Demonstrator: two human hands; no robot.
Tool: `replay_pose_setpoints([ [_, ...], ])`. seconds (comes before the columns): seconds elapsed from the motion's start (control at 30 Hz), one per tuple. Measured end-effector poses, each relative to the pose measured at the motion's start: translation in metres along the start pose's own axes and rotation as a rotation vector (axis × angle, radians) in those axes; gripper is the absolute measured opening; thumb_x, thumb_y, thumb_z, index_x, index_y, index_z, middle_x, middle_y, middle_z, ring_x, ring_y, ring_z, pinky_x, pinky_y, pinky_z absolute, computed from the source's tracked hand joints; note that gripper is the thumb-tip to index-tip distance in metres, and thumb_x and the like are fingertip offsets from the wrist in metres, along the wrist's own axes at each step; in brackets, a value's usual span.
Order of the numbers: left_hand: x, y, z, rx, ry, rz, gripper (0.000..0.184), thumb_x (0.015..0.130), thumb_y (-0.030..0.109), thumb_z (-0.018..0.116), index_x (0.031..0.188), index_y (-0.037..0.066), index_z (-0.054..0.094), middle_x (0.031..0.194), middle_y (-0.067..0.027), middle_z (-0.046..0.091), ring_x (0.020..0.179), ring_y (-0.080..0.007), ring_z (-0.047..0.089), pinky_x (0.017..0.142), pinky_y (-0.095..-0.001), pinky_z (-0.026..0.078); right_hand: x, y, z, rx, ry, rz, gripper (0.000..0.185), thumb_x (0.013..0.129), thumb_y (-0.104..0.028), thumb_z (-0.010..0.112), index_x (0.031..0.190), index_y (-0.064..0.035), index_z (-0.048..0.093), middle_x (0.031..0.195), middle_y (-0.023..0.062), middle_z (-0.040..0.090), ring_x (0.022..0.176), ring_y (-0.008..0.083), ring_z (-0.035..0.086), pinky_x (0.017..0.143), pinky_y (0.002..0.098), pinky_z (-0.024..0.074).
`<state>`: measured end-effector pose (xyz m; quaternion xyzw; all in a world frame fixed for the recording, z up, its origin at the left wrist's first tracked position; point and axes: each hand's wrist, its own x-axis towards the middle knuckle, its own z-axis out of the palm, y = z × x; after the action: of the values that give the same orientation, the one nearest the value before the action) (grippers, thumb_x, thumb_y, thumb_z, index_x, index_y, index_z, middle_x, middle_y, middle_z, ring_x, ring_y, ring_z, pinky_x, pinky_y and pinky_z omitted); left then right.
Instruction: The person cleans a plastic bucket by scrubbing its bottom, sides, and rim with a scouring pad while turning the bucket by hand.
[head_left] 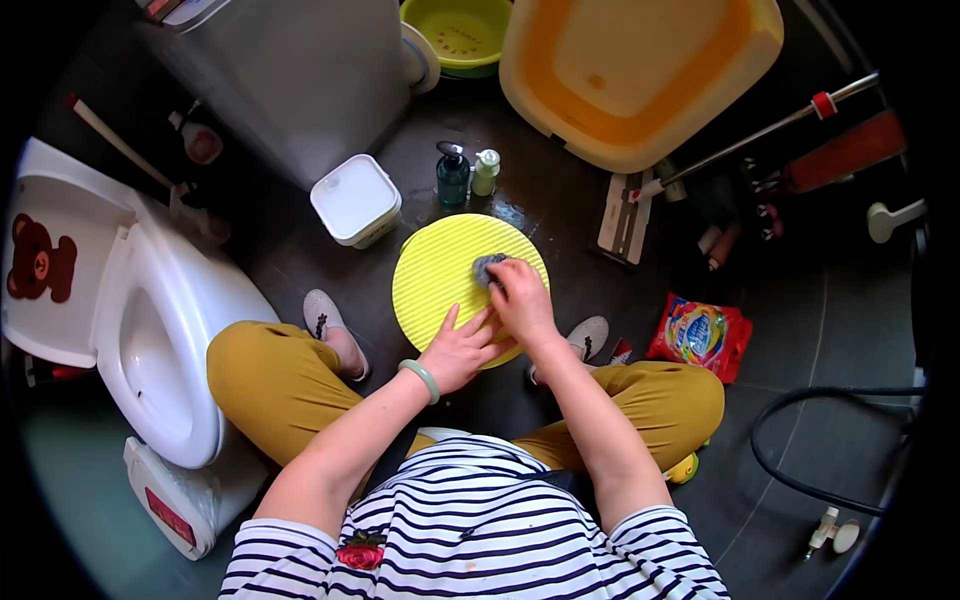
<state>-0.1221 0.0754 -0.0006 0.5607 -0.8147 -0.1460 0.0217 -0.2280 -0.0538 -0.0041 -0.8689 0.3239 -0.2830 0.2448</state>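
Note:
Between my knees sits a round yellow board with parallel ridges (440, 270). My right hand (522, 298) is closed on a small grey crumpled wad (490, 268) and presses it against the ridged surface, right of the middle. Whether the wad is cloth or a scourer I cannot tell. My left hand (463, 350) lies on the board's lower edge with its fingers spread, holding nothing; its fingertips come close to my right wrist. A pale green bangle (421, 380) circles my left wrist. What supports the board is hidden.
Beyond the board stand a dark pump bottle (452, 178), a light green pump bottle (486, 173) and a white lidded tub (356, 200). A toilet (160, 350) is at left. A large orange-and-white basin (640, 80) leans at the back; a red packet (700, 335) lies right.

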Motion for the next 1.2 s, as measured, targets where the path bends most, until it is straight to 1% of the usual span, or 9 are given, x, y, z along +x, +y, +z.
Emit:
replay_pose_setpoints([
  [0.1, -0.008, 0.012, 0.002, -0.014, -0.002, -0.043, 0.068, 0.072, 0.025, 0.068, 0.134, 0.021, 0.041, 0.139, -0.0053, 0.035, 0.134, -0.0235, 0.026, 0.103, -0.0586, 0.023, -0.003, -0.009, 0.000, -0.068, -0.056, -0.010, 0.031, 0.071, -0.005, 0.066, 0.101, -0.0057, 0.062, 0.100, 0.0105, 0.057, 0.096, 0.0294, 0.053, 0.084, 0.0368, 0.0447],
  [0.17, -0.016, 0.022, 0.005, -0.041, 0.138, -0.039, 0.067, 0.072, 0.025, 0.068, 0.133, 0.016, 0.043, 0.140, -0.0060, 0.035, 0.134, -0.0236, 0.027, 0.102, -0.0575, 0.025, -0.001, -0.012, -0.008, -0.125, -0.090, -0.019, 0.031, 0.070, -0.005, 0.065, 0.101, -0.0054, 0.062, 0.102, 0.0100, 0.057, 0.095, 0.0295, 0.053, 0.083, 0.0381, 0.0446],
  [0.33, -0.015, 0.045, 0.015, -0.022, 0.188, -0.055, 0.048, 0.084, 0.019, 0.047, 0.129, 0.003, 0.045, 0.139, -0.0138, 0.038, 0.130, -0.0237, 0.034, 0.099, -0.0394, 0.035, -0.001, -0.006, -0.014, -0.224, -0.159, -0.103, 0.036, 0.069, -0.005, 0.065, 0.105, -0.0084, 0.063, 0.106, 0.0089, 0.058, 0.099, 0.0291, 0.053, 0.084, 0.0375, 0.0456],
  [0.47, -0.011, 0.058, 0.016, 0.030, 0.231, -0.110, 0.047, 0.082, 0.017, 0.047, 0.124, -0.002, 0.048, 0.134, -0.0178, 0.042, 0.128, -0.0264, 0.037, 0.096, -0.0353, 0.036, -0.003, -0.003, -0.008, -0.207, -0.156, -0.071, 0.037, 0.068, -0.001, 0.067, 0.104, -0.0085, 0.064, 0.104, 0.0101, 0.059, 0.095, 0.0295, 0.056, 0.083, 0.0371, 0.0467],
  [0.57, -0.010, 0.060, 0.011, 0.029, 0.182, -0.106, 0.044, 0.081, 0.018, 0.048, 0.121, -0.002, 0.051, 0.129, -0.0173, 0.047, 0.125, -0.0262, 0.040, 0.095, -0.0347, 0.037, -0.007, -0.015, 0.004, -0.119, -0.192, -0.079, 0.037, 0.068, -0.003, 0.067, 0.104, -0.0088, 0.064, 0.103, 0.0109, 0.059, 0.094, 0.0295, 0.056, 0.082, 0.0369, 0.0465],
  [0.6, -0.008, 0.058, -0.006, -0.108, -0.056, -0.125, 0.039, 0.083, 0.016, 0.046, 0.117, 0.001, 0.054, 0.125, -0.0160, 0.049, 0.122, -0.0243, 0.041, 0.095, -0.0330, 0.037, -0.008, -0.024, 0.011, -0.091, -0.197, -0.105, 0.037, 0.068, -0.004, 0.068, 0.105, -0.0088, 0.064, 0.102, 0.0115, 0.059, 0.092, 0.0299, 0.056, 0.082, 0.0371, 0.0468],
  [0.7, -0.003, 0.060, 0.024, -0.032, -0.048, -0.077, 0.039, 0.086, 0.015, 0.044, 0.124, 0.005, 0.049, 0.128, -0.0145, 0.047, 0.123, -0.0222, 0.041, 0.100, -0.0332, 0.035, -0.012, -0.054, 0.032, -0.036, -0.227, -0.149, 0.036, 0.068, -0.003, 0.067, 0.103, -0.0079, 0.064, 0.100, 0.0122, 0.058, 0.091, 0.0306, 0.057, 0.080, 0.0372, 0.0475],
  [0.8, -0.001, 0.062, 0.030, 0.216, 0.101, -0.127, 0.045, 0.093, 0.015, 0.034, 0.137, 0.006, 0.030, 0.143, -0.0125, 0.031, 0.132, -0.0221, 0.030, 0.111, -0.0318, 0.022, -0.013, -0.076, 0.039, -0.041, -0.288, -0.156, 0.037, 0.067, -0.002, 0.067, 0.103, -0.0068, 0.062, 0.098, 0.0123, 0.058, 0.089, 0.0301, 0.057, 0.080, 0.0366, 0.0479],
  [1.2, -0.005, 0.062, 0.031, 0.273, 0.106, -0.123, 0.050, 0.094, 0.022, 0.025, 0.136, -0.003, 0.030, 0.145, -0.0196, 0.027, 0.135, -0.0309, 0.026, 0.112, -0.0407, 0.018, -0.019, -0.098, 0.043, -0.107, -0.311, -0.187, 0.034, 0.067, -0.004, 0.062, 0.101, -0.0055, 0.059, 0.096, 0.0116, 0.055, 0.085, 0.0297, 0.056, 0.073, 0.0374, 0.0503],
])
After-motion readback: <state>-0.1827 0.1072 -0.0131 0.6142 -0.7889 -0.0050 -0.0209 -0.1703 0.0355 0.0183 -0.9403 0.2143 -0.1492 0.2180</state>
